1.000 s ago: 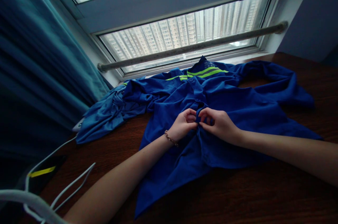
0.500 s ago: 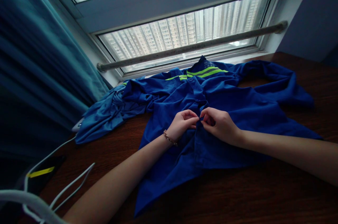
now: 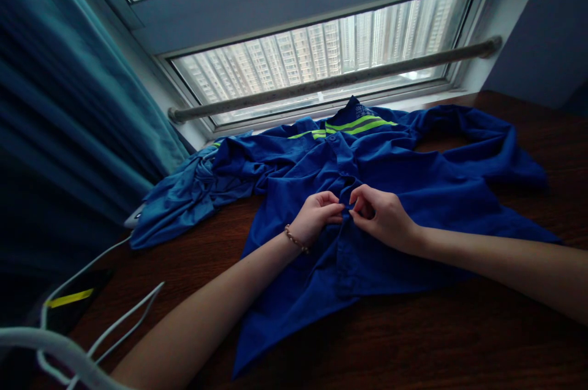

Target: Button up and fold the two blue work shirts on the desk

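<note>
Below a barred window, a dark wooden counter [image 3: 459,341] carries a royal-blue cotton work shirt with lime stripes [image 3: 413,194], spread flat. The left hand [image 3: 316,215] and right hand [image 3: 383,215] pinch its front placket together mid-chest. The loose fabric could slip from the fingertips, misaligning the two edges.

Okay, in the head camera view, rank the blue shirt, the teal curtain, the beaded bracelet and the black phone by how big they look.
1. teal curtain and blue shirt: both cover much of the view, and the curtain is cut by the frame, so unranked.
2. black phone, partly hidden.
3. beaded bracelet.
</note>
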Motion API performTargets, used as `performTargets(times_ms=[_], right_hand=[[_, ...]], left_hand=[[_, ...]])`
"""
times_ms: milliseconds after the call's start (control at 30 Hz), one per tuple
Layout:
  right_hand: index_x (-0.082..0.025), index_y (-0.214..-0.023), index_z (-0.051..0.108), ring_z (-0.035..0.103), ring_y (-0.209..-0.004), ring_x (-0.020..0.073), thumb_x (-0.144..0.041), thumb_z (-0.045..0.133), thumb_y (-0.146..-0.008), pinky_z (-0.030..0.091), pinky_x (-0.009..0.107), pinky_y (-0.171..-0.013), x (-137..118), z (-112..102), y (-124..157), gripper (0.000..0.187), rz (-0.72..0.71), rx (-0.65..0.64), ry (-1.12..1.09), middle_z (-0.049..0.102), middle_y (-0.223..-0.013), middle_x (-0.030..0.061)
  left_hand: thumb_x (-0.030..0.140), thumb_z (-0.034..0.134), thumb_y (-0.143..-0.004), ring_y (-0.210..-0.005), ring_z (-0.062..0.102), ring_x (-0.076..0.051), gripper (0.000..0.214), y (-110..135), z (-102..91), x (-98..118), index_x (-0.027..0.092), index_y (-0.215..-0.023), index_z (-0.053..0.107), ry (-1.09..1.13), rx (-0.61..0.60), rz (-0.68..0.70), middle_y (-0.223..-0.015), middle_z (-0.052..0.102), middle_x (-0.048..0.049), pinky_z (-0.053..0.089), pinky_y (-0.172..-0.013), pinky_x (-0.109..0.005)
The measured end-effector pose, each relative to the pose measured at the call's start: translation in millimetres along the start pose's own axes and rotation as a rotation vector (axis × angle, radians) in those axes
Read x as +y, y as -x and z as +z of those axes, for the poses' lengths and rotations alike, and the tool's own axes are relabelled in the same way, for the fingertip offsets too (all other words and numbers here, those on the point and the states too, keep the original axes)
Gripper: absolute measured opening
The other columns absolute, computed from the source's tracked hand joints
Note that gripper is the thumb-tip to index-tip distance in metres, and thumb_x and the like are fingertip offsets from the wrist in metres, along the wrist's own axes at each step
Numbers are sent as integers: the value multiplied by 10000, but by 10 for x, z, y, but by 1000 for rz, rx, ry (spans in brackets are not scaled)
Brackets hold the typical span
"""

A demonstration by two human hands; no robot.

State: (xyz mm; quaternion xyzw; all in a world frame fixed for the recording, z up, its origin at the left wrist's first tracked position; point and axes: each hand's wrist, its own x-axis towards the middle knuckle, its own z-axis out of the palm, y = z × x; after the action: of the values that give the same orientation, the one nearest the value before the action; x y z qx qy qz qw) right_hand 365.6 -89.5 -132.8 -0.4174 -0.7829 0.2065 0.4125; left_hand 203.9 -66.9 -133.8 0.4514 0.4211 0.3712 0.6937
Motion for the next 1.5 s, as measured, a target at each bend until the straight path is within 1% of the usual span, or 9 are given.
performTargets(times_ms=[200,400,667,767,933,1167,1333,1433,1500], right_hand=[[-188,-753,470,431,-478,66,-157,551,-663,352,176,-440,-2,5,-21,124,139,-13,-162,484,-576,-44],[-173,-742,497,466,-530,78,-209,545,-691,373,182,-472,24,7,-29,78,161,-81,-250,519,-618,-21],[-151,-642,526,412,-486,75,-307,512,-742,300,194,-445,70,14,-55,185,174,-132,-121,478,-528,-27],[-147,-597,524,385,-467,71,-284,470,-767,270,197,-439,93,9,-73,225,164,-172,-69,459,-499,-28],[-153,-594,492,385,-467,66,-215,509,-724,279,189,-454,102,18,-66,145,107,-201,-16,449,-503,-36],[-166,-646,444,390,-543,80,-130,504,-715,298,204,-511,72,24,-4,98,-87,-153,111,442,-602,-25],[-169,-746,473,400,-529,69,-126,527,-702,329,194,-503,34,21,3,81,-54,-59,30,446,-643,-31],[-177,-897,501,420,-529,58,-126,537,-699,358,185,-501,9,15,0,207,-19,-24,-30,468,-733,-21],[-181,-892,525,432,-542,60,-144,540,-710,369,184,-506,-3,7,-4,187,-5,-24,-48,470,-741,-18]], left_hand=[[197,711,-524,-455,495,-53,293,8,25,10,133,-631,446,13,41,-11,-519,496,46,400,-466,-169],[232,695,-536,-390,418,-27,280,-9,1,-19,132,-617,446,-72,72,77,-465,461,67,298,-404,-141],[243,685,-551,-441,443,-44,253,9,-7,-14,124,-634,478,-226,91,146,-508,501,52,317,-442,-155],[211,660,-569,-476,453,-52,208,37,7,-14,126,-626,478,-356,108,239,-530,495,50,330,-461,-160],[176,613,-615,-529,468,-59,144,67,24,-49,133,-644,478,-491,147,359,-573,499,43,349,-476,-155],[189,668,-592,-468,505,-53,265,16,-2,-18,140,-765,473,-139,88,103,-524,496,65,418,-472,-160],[179,719,-560,-552,553,-58,282,5,-14,8,118,-767,538,22,52,26,-648,561,18,458,-508,-149],[164,727,-555,-582,568,-64,264,11,-15,15,117,-750,556,75,31,18,-686,584,4,467,-530,-148],[167,726,-561,-564,561,-58,243,13,-20,19,117,-734,563,108,29,8,-670,583,8,464,-527,-145]])
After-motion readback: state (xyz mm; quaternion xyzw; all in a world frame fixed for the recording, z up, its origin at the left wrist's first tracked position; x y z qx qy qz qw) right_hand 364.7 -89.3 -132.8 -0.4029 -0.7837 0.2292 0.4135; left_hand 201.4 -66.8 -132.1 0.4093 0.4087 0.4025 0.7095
